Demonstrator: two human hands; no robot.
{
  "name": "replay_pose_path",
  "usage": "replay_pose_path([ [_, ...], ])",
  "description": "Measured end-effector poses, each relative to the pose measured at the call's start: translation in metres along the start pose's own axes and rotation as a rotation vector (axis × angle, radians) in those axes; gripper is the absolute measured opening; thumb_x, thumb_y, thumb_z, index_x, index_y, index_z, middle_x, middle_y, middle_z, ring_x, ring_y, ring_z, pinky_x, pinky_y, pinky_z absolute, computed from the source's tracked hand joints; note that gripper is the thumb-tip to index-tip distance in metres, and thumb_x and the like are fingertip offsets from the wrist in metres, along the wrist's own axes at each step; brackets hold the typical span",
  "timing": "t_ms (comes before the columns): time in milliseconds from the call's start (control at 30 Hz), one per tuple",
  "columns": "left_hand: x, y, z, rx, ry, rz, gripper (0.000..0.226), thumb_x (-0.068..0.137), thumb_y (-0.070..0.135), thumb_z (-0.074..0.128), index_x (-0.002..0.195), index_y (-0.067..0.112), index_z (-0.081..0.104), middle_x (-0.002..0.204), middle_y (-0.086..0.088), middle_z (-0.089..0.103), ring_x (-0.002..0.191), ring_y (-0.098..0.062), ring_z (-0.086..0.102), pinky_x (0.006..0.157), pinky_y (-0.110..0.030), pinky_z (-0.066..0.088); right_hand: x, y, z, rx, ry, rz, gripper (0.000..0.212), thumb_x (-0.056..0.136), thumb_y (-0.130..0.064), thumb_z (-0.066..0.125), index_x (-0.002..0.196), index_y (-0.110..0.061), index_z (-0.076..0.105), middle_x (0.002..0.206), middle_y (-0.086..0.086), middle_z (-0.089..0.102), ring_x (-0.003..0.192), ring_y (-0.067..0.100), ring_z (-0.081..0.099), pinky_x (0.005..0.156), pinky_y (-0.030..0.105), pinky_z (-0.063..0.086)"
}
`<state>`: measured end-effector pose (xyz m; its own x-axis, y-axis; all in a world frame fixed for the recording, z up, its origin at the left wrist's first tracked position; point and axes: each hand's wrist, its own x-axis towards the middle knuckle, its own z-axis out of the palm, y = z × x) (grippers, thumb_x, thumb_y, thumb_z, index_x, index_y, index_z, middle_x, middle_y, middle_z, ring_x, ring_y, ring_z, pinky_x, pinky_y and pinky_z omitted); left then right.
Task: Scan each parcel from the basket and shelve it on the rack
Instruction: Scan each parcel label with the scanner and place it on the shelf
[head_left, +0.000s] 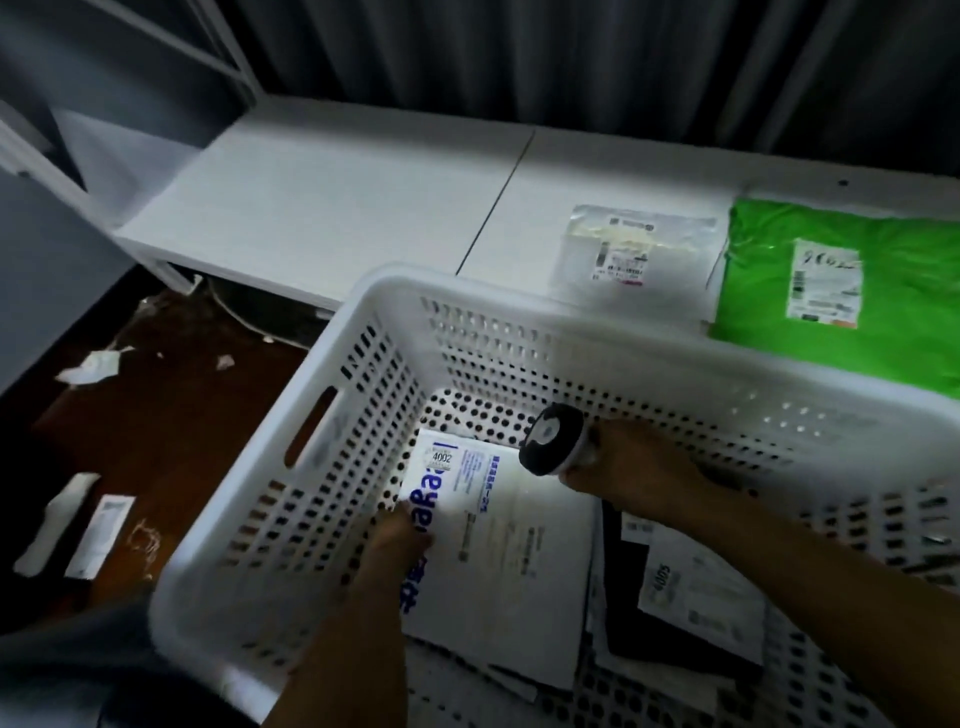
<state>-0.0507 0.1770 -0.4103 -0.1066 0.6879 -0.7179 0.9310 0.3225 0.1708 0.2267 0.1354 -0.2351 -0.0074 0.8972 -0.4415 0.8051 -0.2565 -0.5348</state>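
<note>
Left hand (402, 535): inside the basket, pinching the left edge of the white parcel, thumb on its printed face; the other fingers are hidden beneath it.
Right hand (628, 467): fingers wrapped round the scanner (553, 439), whose head points down and left at the parcel.
White parcel (509, 551): flat on the basket floor, blue print up, a sticker reading 4002 at its far left corner, lit by a bright patch.
Basket (363, 306): white, perforated; its left wall stands just beside the left hand, and bare floor shows beyond the parcel.
Dark parcel (675, 597): right of the white one, under the right forearm.
Shelf (322, 208): bare on the left; a clear parcel (623, 244) and a green parcel (758, 291) lie on the right.
</note>
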Motion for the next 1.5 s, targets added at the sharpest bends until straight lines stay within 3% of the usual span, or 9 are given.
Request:
replay_pose_path([
  [267,0.012,-0.001,0.021,0.007,0.13,-0.119,0.098,0.077,0.036,0.078,0.15,0.016,0.017,0.142,-0.019,0.035,0.128,-0.035,0.042,0.103,-0.041,0.042,0.012,0.024,0.025,-0.048,-0.012,-0.044,0.029,0.093,-0.021,0.059,0.094,0.006,0.069,0.089,0.02,0.07,0.089,0.029,0.066,0.075,0.03,0.043],
  [600,-0.05,0.033,-0.038,-0.198,0.163,0.145,0.014,0.091,0.012,0.061,0.104,0.008,0.06,0.101,-0.012,0.064,0.09,-0.024,0.061,0.082,-0.036,0.052,-0.029,-0.008,-0.019,0.113,0.008,0.024,0.027,0.085,-0.032,0.069,0.091,-0.006,0.07,0.086,0.011,0.073,0.079,0.022,0.07,0.065,0.021,0.05],
  [767,-0.128,0.05,-0.081,-0.319,0.223,0.482,0.025,0.093,0.0,0.055,0.116,0.0,0.064,0.078,0.015,0.054,0.077,-0.009,0.055,0.067,-0.019,0.043,-0.073,-0.015,-0.056,0.27,0.088,-0.03,0.019,0.08,-0.026,0.077,0.071,-0.02,0.061,0.059,-0.007,0.062,0.051,0.008,0.063,0.048,0.016,0.042],
  [900,-0.2,0.055,-0.127,-0.345,0.147,0.671,0.026,0.096,0.004,0.055,0.094,0.028,0.063,0.076,0.009,0.068,0.064,-0.004,0.064,0.057,-0.018,0.051,-0.109,-0.014,-0.085,0.247,0.145,-0.201,0.022,0.076,-0.02,0.082,0.097,-0.018,0.073,0.106,0.001,0.069,0.099,0.01,0.061,0.081,0.022,0.045],
  [1000,-0.248,0.058,-0.162,-0.391,0.109,0.75,0.018,0.095,0.003,0.057,0.088,0.018,0.064,0.069,0.003,0.071,0.057,-0.009,0.065,0.053,-0.026,0.053,-0.138,-0.016,-0.101,0.246,0.126,-0.322,0.054,0.072,-0.016,0.086,0.122,-0.022,0.067,0.15,-0.008,0.032,0.138,0.006,0.034,0.11,0.02,0.032],
  [1067,-0.274,0.063,-0.181,-0.405,0.097,0.799,0.01,0.093,0.002,0.058,0.092,0.009,0.064,0.072,0.001,0.071,0.057,-0.009,0.066,0.053,-0.025,0.054,-0.155,-0.021,-0.109,0.292,0.108,-0.355,0.074,0.071,-0.012,0.086,0.135,-0.028,0.052,0.155,-0.013,0.024,0.136,-0.004,0.035,0.109,0.016,0.032],
  [1200,-0.319,0.079,-0.206,-0.438,0.092,0.878,0.017,0.091,0.002,0.061,0.099,0.016,0.066,0.076,0.003,0.074,0.062,-0.01,0.068,0.054,-0.023,0.055,-0.18,-0.024,-0.119,0.424,0.193,-0.38,0.055,0.071,0.004,0.08,0.116,-0.023,0.062,0.106,-0.022,0.071,0.085,-0.019,0.06,0.077,0.0,0.041],
  [1400,-0.312,0.084,-0.217,-0.381,0.755,0.759,0.041,0.078,0.029,0.079,0.116,0.034,0.065,0.103,0.013,0.068,0.096,-0.005,0.063,0.085,-0.03,0.052,-0.187,-0.014,-0.14,0.72,0.463,-0.413,0.038,0.074,0.011,0.074,0.09,-0.023,0.069,0.071,-0.023,0.071,0.066,-0.01,0.062,0.068,0.006,0.049],
  [1500,-0.302,0.083,-0.203,-0.81,0.765,0.67,0.071,0.078,0.019,0.08,0.14,0.025,0.046,0.116,0.004,0.06,0.102,-0.015,0.061,0.087,-0.031,0.051,-0.183,-0.005,-0.154,0.92,0.592,-0.39,0.028,0.078,0.006,0.072,0.089,-0.02,0.071,0.077,-0.015,0.074,0.071,-0.001,0.065,0.072,0.016,0.054],
])
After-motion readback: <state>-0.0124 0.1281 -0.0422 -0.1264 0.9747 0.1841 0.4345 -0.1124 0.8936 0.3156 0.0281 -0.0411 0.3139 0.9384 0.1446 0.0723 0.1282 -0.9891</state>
